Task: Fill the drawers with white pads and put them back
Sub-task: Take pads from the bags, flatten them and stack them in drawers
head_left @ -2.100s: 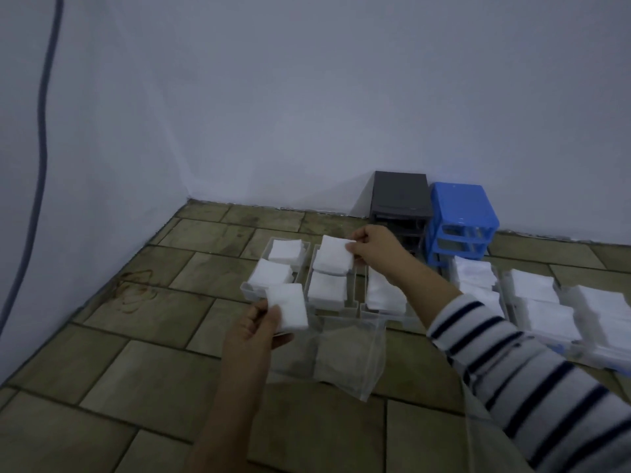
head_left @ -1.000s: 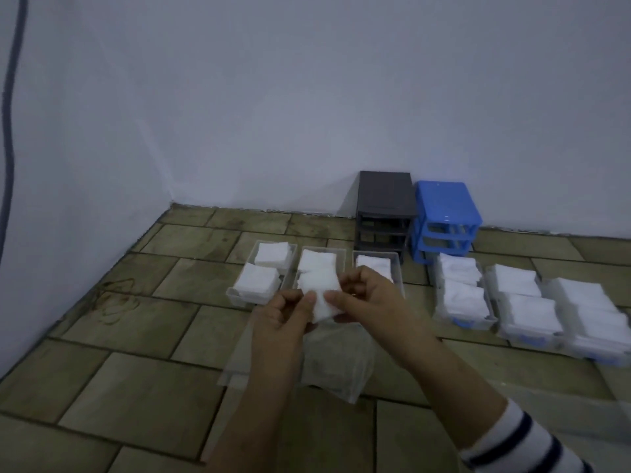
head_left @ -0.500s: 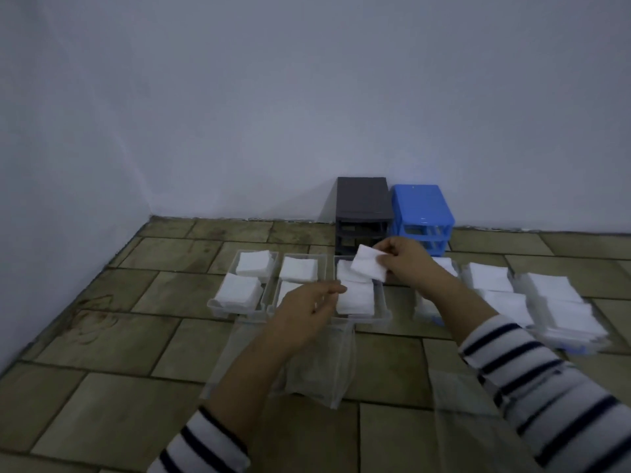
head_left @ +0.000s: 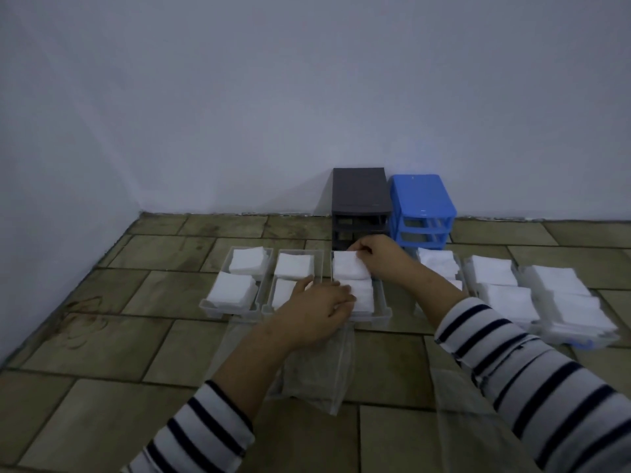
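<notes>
Unlabelled white pads (head_left: 351, 270), clear drawers (head_left: 382, 302)

Mid-frame, the right hand (head_left: 379, 256) pinches a white pad (head_left: 350, 269) at the far end of a clear drawer (head_left: 382, 307). The left hand (head_left: 319, 307) rests on its nearer pad (head_left: 363, 297). Empty dark (head_left: 360, 192) and blue cabinets (head_left: 421, 196) stand behind.

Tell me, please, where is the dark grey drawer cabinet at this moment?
In the head view, the dark grey drawer cabinet stands on the floor against the back wall, immediately left of the blue drawer cabinet and just behind the right hand.
</notes>
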